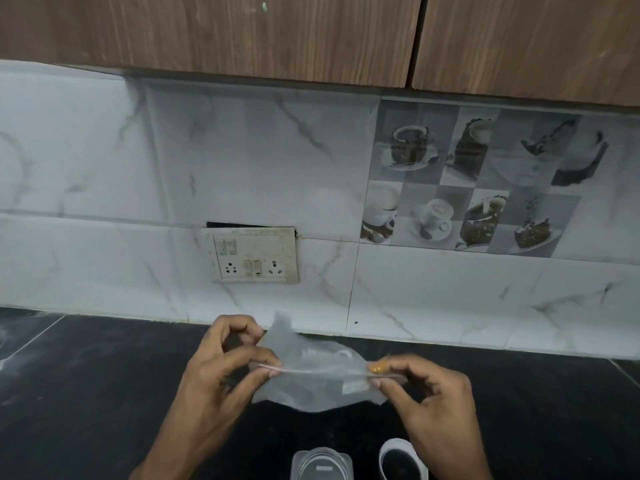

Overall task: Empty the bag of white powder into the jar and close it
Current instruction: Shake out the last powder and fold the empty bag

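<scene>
Jar (pixel 322 464) nearest of all: clear plastic, mouth up and uncovered, standing on the dark surface (pixel 86 393) below the fingers (pixel 256 356) and closer to the body. Just beside the jar, under the right hand (pixel 433 393), white-rimmed round piece (pixel 398 459) with a dark inside, probably the lid, partly hidden.

Above these, bag (pixel 311 379) stretched between the two hands, clear of the surface. At its left end, left hand (pixel 214 375) pinching the film, thumb and forefinger pressed together on it. At its right end, the same pinch from the right thumb and forefinger, other fingers loosely curled.

Thin, limp, see-through film, crumpled, so likely very light; powder inside not clearly made out. Probably slippery and easy to tear. Best held by the firmer line running from fingers to fingers, perhaps a seal strip, rather than by the slack film above and below it. Expect sagging and spilling once opened, so keep one corner pinched and bring the mouth right over the jar before tipping.

Beyond the fingers, tiled wall (pixel 104 168) in a marble pattern, with a switch and socket plate (pixel 254 256) directly behind the bag. Further right, picture tiles (pixel 467 181) of cups; highest, wooden cupboards (pixel 242 29).
</scene>
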